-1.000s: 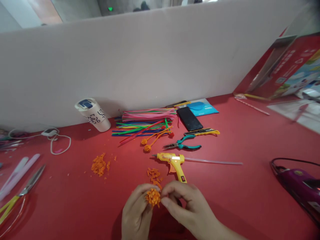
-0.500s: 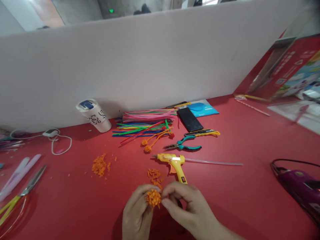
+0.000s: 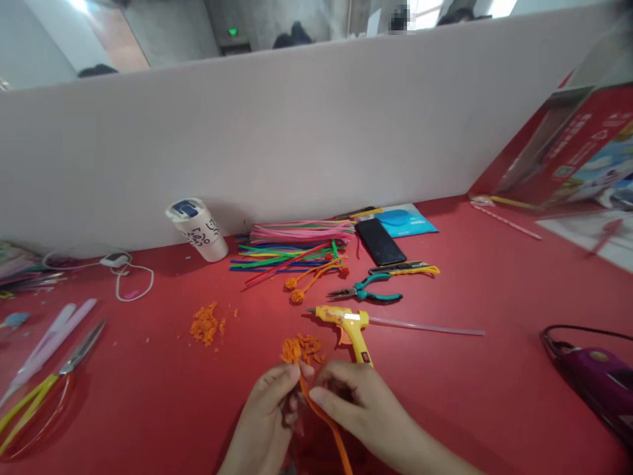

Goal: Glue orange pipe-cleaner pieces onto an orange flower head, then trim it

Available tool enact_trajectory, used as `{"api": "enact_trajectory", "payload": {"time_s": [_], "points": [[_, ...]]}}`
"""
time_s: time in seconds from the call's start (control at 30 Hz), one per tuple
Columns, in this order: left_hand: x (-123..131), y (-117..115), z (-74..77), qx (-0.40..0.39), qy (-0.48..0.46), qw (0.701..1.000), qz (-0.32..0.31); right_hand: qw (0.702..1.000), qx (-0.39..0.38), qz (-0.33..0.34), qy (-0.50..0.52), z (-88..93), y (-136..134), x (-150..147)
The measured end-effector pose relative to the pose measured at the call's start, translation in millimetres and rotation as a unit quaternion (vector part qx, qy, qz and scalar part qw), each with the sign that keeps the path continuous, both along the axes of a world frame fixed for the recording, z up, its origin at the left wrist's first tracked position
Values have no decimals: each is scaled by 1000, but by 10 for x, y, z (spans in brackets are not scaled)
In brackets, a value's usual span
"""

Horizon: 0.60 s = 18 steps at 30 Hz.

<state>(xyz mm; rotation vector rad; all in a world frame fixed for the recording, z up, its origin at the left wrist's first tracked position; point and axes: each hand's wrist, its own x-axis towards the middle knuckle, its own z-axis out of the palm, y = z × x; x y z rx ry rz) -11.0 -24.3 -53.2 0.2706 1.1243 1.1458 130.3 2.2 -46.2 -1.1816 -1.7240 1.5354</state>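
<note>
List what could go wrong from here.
The right hand is close to the yellow glue gun and might knock it. The orange flower head appears near the loose orange pieces and could scatter them. The left hand, pinching just below the head, might bend its petals.

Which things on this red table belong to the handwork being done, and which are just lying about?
Likely part of the work:
orange flower, held in the left hand
its stem, at the right hand
loose orange snippets
pipe cleaners
yellow glue gun
needle-nose pliers
yellow-handled scissors

Apparently just lying about:
lidded tumbler
black smartphone
blue packet
</note>
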Motion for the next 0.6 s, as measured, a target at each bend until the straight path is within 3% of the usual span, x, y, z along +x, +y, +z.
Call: {"api": "enact_trajectory", "payload": {"time_s": [0.13,0.27,0.4,0.5,0.6], "points": [[47,-26,1,8,-29,999,-17,990,-77,10,117,-2,-51,-61],[61,-41,37,50,-34,997,-41,954,-174,11,242,42,-50,-47],[35,-28,46,92,51,992,-69,943,-198,-59,260,20,-30,14],[10,-3,47,113,120,984,-61,925,-218,-59,307,13,-13,42],[4,13,90,124,119,984,-56,909,-230,-47,343,24,3,45]]}}
